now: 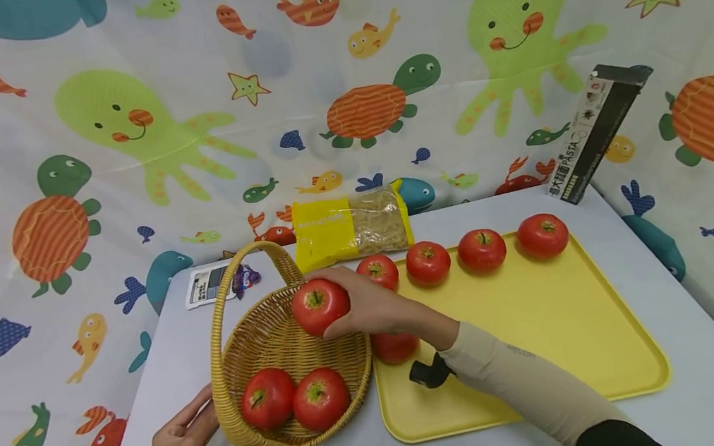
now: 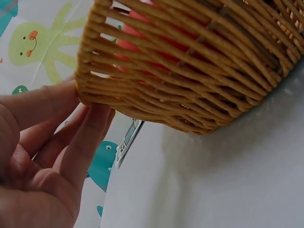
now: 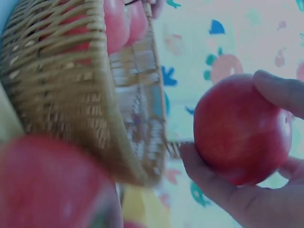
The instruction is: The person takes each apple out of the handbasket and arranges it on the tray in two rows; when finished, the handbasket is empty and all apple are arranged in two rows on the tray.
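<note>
In the head view, my right hand grips a red apple over the far right part of a wicker basket. The right wrist view shows the thumb and fingers around that apple, apart from the basket's rim. My left hand is at the basket's left side; in the left wrist view its thumb and fingertips pinch the woven edge. Two apples, one at the left and one at the right, lie in the near part of the basket.
A yellow tray stands right of the basket, with several apples along its far and left edges. Behind are a yellow pasta bag, a small white packet and a purple wrapper. A black pasta box leans at the back right.
</note>
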`<state>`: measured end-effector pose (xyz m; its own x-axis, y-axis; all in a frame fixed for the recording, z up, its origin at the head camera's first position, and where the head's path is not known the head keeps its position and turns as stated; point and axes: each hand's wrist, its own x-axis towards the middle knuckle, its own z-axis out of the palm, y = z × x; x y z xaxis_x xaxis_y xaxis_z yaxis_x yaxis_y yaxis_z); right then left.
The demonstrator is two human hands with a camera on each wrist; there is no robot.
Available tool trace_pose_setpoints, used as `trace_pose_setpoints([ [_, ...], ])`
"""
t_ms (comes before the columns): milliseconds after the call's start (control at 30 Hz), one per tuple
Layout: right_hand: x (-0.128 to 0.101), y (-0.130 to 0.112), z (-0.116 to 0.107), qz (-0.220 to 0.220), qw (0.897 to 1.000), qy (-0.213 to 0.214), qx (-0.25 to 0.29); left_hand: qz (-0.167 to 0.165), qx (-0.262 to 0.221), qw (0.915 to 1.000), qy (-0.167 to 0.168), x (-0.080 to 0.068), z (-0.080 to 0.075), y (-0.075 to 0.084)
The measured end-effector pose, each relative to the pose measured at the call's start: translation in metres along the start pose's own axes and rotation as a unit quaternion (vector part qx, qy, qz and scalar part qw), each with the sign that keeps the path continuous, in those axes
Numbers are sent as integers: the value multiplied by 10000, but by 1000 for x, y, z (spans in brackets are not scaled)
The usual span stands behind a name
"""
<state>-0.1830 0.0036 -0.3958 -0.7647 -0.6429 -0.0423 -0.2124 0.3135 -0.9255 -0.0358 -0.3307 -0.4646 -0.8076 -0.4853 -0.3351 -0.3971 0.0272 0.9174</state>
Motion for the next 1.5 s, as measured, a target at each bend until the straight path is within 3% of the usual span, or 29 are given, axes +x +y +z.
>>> trace_pose_setpoints([
  [367, -71, 12, -75, -64, 9916, 1294, 12, 16, 27, 10000, 9, 0, 1, -1],
  [567, -103, 32, -100, 395, 9836, 1757, 85, -7, -20, 10000, 70, 1, 0, 2],
  [700, -115, 55, -96, 696, 9811, 1806, 52, 37, -300, 9995, 30, 0, -1, 2],
  [1000, -122, 102, -62, 1006, 9803, 1698, 36, 71, -543, 9985, 28, 2, 1, 0],
  [1500, -123, 119, -46, 1218, 9767, 1752, -246, 32, -603, 9981, 76, 0, 3, 4],
])
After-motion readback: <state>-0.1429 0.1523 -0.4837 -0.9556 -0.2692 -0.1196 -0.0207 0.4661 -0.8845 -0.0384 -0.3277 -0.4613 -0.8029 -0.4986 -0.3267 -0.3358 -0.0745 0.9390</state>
